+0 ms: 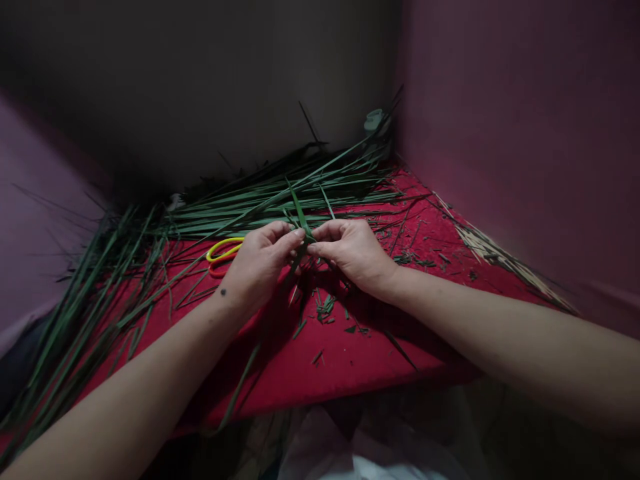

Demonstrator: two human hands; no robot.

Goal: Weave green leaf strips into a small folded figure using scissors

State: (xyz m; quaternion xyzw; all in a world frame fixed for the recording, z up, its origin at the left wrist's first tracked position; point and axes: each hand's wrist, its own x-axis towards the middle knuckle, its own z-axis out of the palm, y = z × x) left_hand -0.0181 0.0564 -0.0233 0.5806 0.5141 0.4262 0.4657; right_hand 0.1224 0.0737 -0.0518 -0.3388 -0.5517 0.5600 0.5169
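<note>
My left hand (267, 257) and my right hand (353, 255) meet over the middle of the red-covered table (320, 367). Both pinch a green leaf strip (300, 210) with thumb and fingers. One end of it points up and away between the hands, and a long strip trails down toward the table's front edge. Where the strips cross, the fingertips hide part of them. Beside my left hand lie scissors with yellow and red handles (219, 255); the hand and its wrist partly cover them.
Long green leaves (240, 207) are heaped along the back, and more (75, 340) spread over the left side. Leaf scraps (325, 307) litter the cloth. Thin pale sticks (515, 267) lie along the right wall. A pale container (374, 120) stands in the back corner.
</note>
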